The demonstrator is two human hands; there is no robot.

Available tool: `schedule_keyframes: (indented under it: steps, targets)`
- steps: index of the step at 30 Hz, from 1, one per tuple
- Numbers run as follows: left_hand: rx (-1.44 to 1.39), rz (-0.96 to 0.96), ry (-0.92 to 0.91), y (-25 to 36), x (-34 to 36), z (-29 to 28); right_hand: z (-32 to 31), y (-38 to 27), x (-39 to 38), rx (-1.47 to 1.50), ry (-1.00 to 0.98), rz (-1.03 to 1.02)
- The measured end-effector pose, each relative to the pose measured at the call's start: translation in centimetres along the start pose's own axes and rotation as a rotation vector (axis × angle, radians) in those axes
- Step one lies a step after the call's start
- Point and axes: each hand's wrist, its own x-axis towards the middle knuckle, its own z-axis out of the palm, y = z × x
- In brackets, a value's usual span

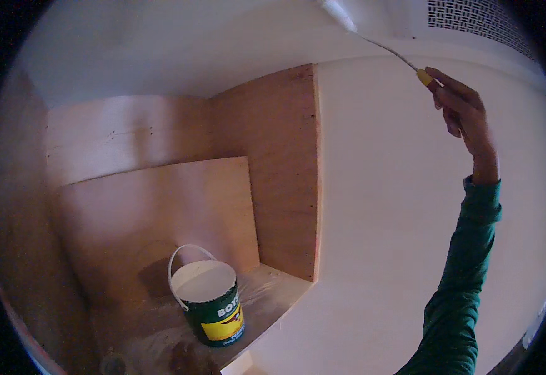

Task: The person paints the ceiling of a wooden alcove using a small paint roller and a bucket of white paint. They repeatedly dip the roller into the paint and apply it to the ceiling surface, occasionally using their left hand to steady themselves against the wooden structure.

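Note:
My right hand [462,103] is raised at the upper right, its fingers closed round the yellow-ended handle of a paint roller [388,49]. A thin metal rod runs up and left from the grip to the white roller sleeve [338,15], which is at the pale ceiling by the picture's top edge. Whether the sleeve touches the surface I cannot tell. My left hand is out of the picture. Lower left, an open green paint bucket [213,322] with a yellow label and raised white handle stands on a wooden shelf. Its inside looks pale.
Plywood panels [279,169] line the recess around the bucket, and a loose-looking board [160,219] leans at its back. A smooth pale wall [379,219] fills the right side. A white vent grille [479,25] sits at the upper right. Pale smears mark the shelf [266,290].

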Motion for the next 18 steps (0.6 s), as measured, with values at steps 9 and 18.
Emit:
schedule_keyframes:
  steps: [9,18]
  targets:
    - [-0.074,-0.024,0.077,0.8,-0.5,0.1,16.7,2.8,6.5,-0.076,-0.112,0.075]
    - [0.094,0.025,0.017,0.9,0.1,0.5,32.9,12.0,15.0,-0.167,-0.086,-0.417]
